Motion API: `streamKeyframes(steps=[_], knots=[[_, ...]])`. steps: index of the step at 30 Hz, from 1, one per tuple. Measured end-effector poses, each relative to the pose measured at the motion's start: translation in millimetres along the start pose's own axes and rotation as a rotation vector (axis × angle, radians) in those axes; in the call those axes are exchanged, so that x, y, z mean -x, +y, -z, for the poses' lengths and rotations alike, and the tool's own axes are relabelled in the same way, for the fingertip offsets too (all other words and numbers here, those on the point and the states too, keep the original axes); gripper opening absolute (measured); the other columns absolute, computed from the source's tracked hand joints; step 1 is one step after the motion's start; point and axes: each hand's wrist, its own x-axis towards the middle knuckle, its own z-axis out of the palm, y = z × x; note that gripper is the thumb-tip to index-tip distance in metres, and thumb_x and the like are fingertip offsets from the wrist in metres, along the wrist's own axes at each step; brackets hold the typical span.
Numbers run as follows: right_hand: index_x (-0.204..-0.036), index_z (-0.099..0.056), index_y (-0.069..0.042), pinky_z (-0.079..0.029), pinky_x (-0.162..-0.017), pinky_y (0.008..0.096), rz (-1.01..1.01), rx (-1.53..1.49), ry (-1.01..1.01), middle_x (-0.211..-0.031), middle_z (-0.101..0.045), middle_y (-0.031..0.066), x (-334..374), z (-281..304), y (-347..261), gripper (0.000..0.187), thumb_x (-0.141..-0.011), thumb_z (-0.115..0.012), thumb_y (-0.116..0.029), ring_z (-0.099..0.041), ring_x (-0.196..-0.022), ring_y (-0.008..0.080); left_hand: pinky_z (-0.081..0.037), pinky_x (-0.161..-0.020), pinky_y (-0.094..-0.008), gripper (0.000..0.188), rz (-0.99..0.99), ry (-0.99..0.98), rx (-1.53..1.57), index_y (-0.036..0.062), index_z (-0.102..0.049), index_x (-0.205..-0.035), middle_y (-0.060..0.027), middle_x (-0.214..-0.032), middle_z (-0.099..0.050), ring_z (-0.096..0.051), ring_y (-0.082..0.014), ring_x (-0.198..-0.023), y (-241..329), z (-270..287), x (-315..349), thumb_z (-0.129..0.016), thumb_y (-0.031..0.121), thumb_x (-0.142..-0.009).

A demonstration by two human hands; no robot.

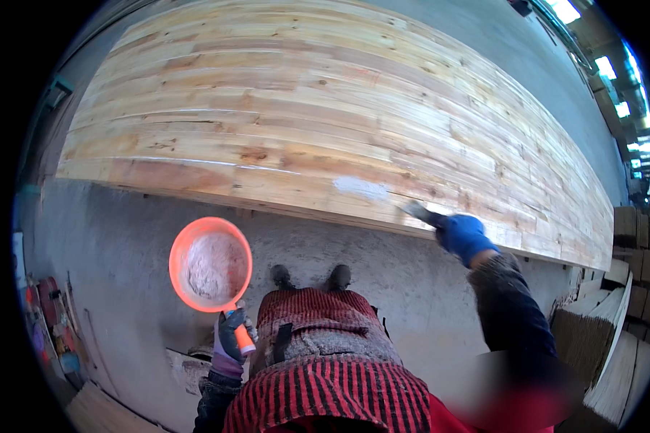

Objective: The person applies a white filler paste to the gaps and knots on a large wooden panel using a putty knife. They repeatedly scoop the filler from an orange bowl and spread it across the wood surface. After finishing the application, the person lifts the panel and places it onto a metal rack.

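My left hand (230,338), in a dark glove, is closed round the handle of an orange plastic dipper (175,268). Pinkish-white paste (211,267) fills much of the dipper, which hangs in front of the panel's near edge. In a blue glove, my right hand (466,237) grips the dark handle of a putty knife (422,213); its blade is somewhat blurred. The blade is over the near edge of a large panel of joined wood strips (303,108). Left of the blade, a whitish smear of paste (361,188) lies on the wood.
Stacked wood boards (592,325) stand at the right, close to my right arm. Tools and coloured items (54,321) sit at the far left. Grey concrete floor (419,310) runs round the raised panel, and my shoes (339,277) are near its front edge.
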Motion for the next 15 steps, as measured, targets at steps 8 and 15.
streamKeyframes(steps=[8, 15], knots=[[-0.146, -0.043, -0.018, -0.048, -0.071, 0.0254, 0.235, -1.699, -0.177, -0.12, -0.062, 0.0072, 68, 54, -135, 0.045, -0.102, -0.046, -0.031, -0.059, -0.098, 0.0141, -0.052, -0.061, -0.0278, 0.025, -0.233, -0.101, -0.326, 0.0046, -0.057, -0.105, -0.0031, -0.084, -0.061, -0.061, -0.0133, -0.069, 15, -63, -6, -0.067, 0.013, -0.084], [-0.144, -0.043, -0.009, -0.042, -0.055, 0.0174, 0.119, -1.826, -0.531, -0.098, -0.07, 0.0058, 50, 46, -209, 0.05, -0.101, -0.048, -0.036, -0.053, -0.06, 0.0044, -0.051, -0.059, -0.0265, 0.029, -0.399, -0.154, -0.632, 0.0025, -0.056, -0.115, -0.0032, -0.094, -0.063, -0.06, -0.01, -0.075, -4, -92, -10, -0.063, 0.004, -0.087]])
